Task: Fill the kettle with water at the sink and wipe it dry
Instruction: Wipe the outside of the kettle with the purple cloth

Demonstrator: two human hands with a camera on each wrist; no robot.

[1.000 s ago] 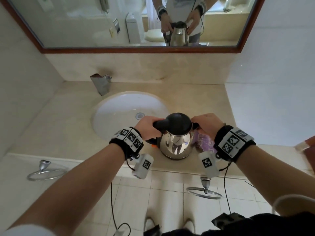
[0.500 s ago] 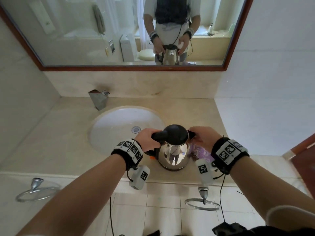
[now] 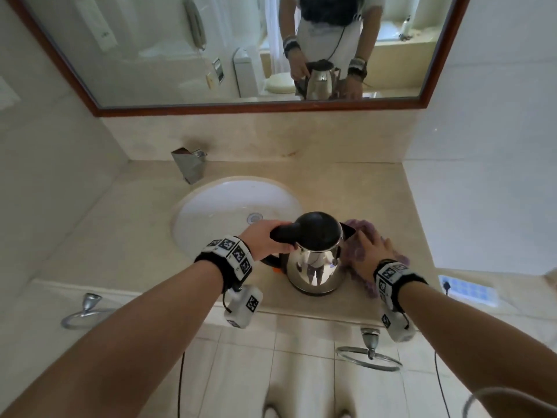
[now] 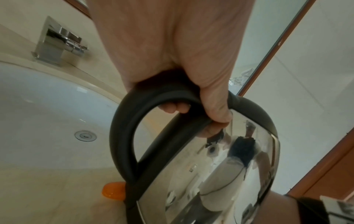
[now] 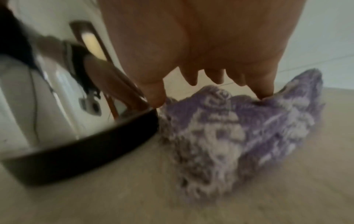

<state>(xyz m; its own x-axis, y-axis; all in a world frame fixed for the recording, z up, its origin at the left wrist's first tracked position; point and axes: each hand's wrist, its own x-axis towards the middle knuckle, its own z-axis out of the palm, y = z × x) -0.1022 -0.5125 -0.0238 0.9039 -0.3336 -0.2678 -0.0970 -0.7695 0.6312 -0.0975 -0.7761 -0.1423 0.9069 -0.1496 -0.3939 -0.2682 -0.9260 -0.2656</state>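
Kettle [image 3: 316, 260]: we find it upright on the tabletop [image 3: 346, 182], just right of the sink [image 3: 229, 203], our left hand [image 3: 262, 239] wrapped around its black handle [image 4: 130, 130]. Purple cloth [image 3: 364, 236]: lies beside the kettle, our right hand [image 3: 372, 254] over it, fingers straight, fingertips touching.

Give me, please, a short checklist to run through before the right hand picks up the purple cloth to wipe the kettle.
1. Kettle steadied: ok. The left hand grips its black handle.
2. Kettle set down: ok. It stands upright on the counter, beside the sink.
3. Lid closed: ok.
4. Cloth within reach: ok. The right hand is spread over it, fingertips at the fabric, not yet gripping.
5. Cloth free of the kettle: cannot tell. It lies against the base; whether any is trapped underneath is hidden.
6. Kettle filled, outside wet: cannot tell. No water or drops show.
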